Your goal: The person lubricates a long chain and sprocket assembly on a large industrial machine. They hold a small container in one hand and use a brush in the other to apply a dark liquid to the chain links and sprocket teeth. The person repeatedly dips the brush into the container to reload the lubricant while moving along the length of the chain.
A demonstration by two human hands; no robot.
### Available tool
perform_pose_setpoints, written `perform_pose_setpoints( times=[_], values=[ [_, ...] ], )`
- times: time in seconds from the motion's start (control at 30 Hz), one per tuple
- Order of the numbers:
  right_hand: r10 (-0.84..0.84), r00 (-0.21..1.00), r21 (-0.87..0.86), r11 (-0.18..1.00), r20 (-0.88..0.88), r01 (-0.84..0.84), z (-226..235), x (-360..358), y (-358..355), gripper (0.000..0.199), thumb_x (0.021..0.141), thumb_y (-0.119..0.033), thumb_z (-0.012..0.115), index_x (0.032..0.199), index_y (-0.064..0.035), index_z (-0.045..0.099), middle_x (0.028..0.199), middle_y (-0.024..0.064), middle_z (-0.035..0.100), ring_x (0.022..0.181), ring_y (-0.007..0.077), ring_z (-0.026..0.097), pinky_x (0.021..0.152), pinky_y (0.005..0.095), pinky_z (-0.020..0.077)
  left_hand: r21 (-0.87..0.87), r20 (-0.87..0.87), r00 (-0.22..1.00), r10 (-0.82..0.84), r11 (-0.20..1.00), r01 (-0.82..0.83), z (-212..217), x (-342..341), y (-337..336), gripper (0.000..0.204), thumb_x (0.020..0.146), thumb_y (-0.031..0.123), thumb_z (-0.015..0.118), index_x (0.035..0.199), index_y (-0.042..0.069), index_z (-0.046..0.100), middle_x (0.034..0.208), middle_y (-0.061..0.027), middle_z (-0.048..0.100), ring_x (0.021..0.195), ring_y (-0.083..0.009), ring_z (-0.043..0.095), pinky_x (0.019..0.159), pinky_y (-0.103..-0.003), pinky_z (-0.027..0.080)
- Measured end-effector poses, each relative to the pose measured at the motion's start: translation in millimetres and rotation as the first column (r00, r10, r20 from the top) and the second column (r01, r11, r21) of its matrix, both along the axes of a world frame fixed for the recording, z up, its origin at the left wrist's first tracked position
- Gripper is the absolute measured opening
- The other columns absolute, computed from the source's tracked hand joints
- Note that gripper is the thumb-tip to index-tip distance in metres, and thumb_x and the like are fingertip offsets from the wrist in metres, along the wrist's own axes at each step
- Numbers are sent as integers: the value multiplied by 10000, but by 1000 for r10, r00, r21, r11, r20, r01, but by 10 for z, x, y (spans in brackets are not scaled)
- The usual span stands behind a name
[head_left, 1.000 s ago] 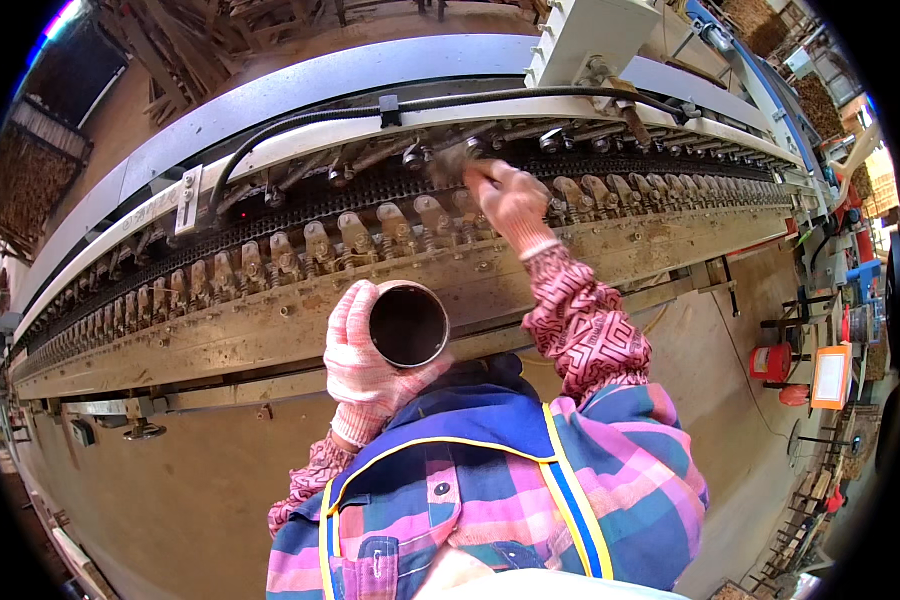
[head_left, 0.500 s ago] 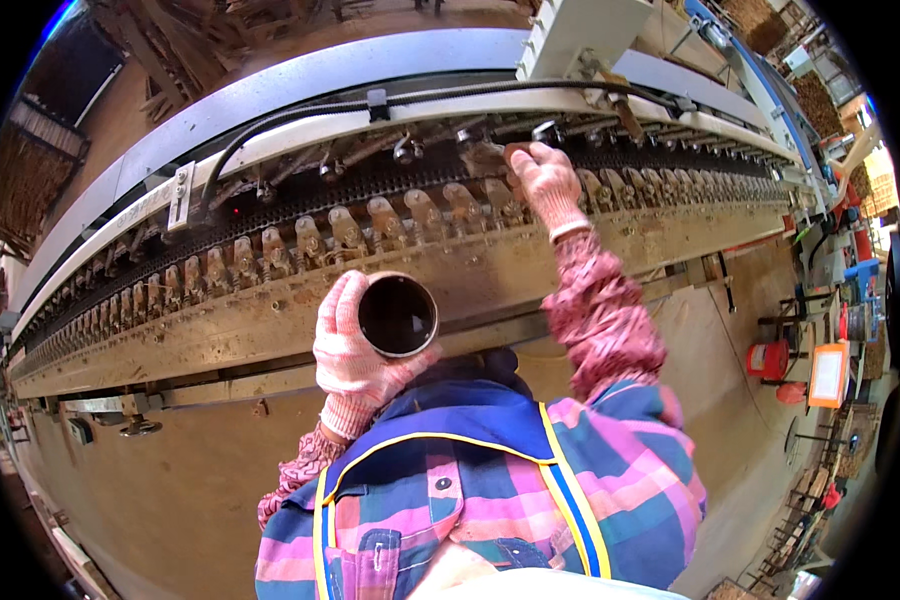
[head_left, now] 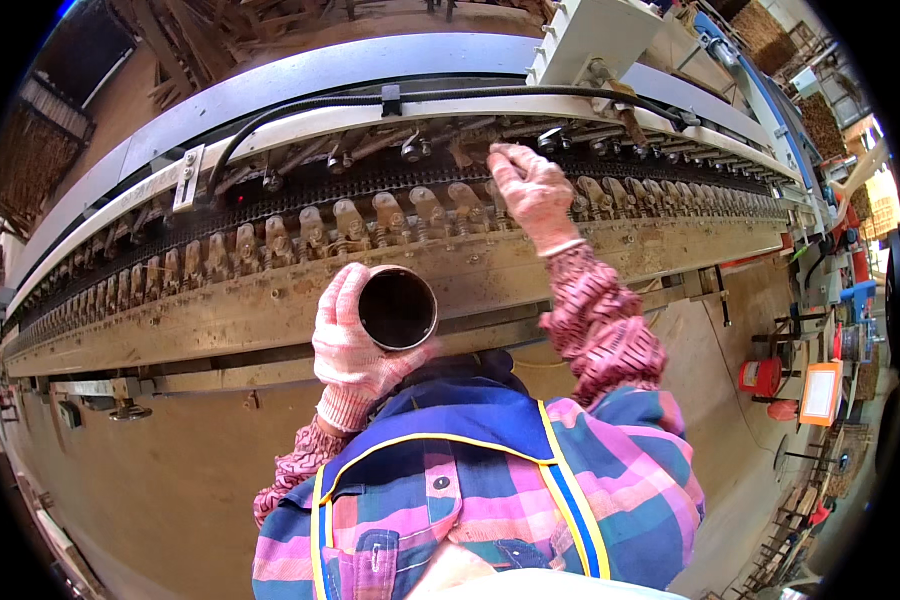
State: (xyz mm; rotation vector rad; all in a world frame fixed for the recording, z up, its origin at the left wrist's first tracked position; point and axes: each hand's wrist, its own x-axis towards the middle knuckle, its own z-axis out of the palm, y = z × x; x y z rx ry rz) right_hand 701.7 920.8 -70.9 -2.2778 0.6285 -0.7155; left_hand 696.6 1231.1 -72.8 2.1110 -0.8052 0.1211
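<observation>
My left hand (head_left: pixel 346 335), in a pale pink knit glove, is wrapped round the side of a round open can (head_left: pixel 436 318). The can is dark inside, and I cannot make out how full it is. Stretched forward over the machine, my gloved right hand (head_left: pixel 532 190) is closed around what looks like a brush (head_left: pixel 466 150). Its brownish bristle end reaches in among the chain and the rollers; the handle is mostly hidden by my fingers. Below that hand runs a row of metal brackets (head_left: pixel 390 212) with springs, beside a dark chain (head_left: pixel 300 205).
A long machine rail (head_left: pixel 370 265) crosses in front of me. Above it pass a black cable (head_left: pixel 510 93) and a pale upright post (head_left: pixel 592 40). To the right are a red container (head_left: pixel 760 377) and an orange-framed panel (head_left: pixel 821 393). Wood pieces (head_left: pixel 175 45) lie beyond the machine.
My right hand has come slightly nearer and left, turning so its back shows more, with the brush end farther left. My left hand and the can have barely moved.
</observation>
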Motion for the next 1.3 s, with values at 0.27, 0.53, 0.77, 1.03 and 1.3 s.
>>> perform_pose_setpoints(
  times=[0.27,0.53,0.77,1.03,1.3],
  values=[
    [167,985,-119,978,-42,-171,-16,106,-135,318,971,-309,699,1136,-44,757,1095,123,779,925,244,768,789,313,614,23,58,998,34,999,-35,2,2,42,1162,499,408,1005,1457,70,439,1383,-201,556,1247,-397,588,1056,-460,525],
    [-26,969,-177,984,-244,-18,-150,298,136,290,965,-395,693,1133,-180,791,1035,113,783,919,263,764,808,345,598,0,91,996,7,1000,-7,17,-1,52,1165,495,418,1004,1453,68,441,1373,-212,559,1238,-400,592,1048,-469,532],
    [15,965,-196,978,-262,-68,-488,281,-2,343,962,-368,690,1153,-91,757,967,140,782,815,256,767,705,336,604,25,60,998,8,1000,-9,40,7,-65,1159,498,424,1002,1447,63,443,1371,-212,554,1239,-407,582,1043,-481,525],
    [-211,845,-301,952,-492,62,-687,401,-35,408,942,-483,705,1118,-123,778,1066,90,780,910,231,761,718,288,589,14,74,997,-16,1000,15,-7,18,-32,1174,505,436,996,1457,59,421,1381,-218,540,1247,-414,571,1049,-496,515],
    [105,992,-123,986,-77,-114,-348,240,-18,246,965,-311,706,1106,-120,770,919,108,785,718,206,753,611,301,594,4,36,999,-19,1000,19,21,33,-1,1178,500,429,1010,1459,55,438,1405,-220,531,1290,-413,552,1104,-484,477]
  ],
)
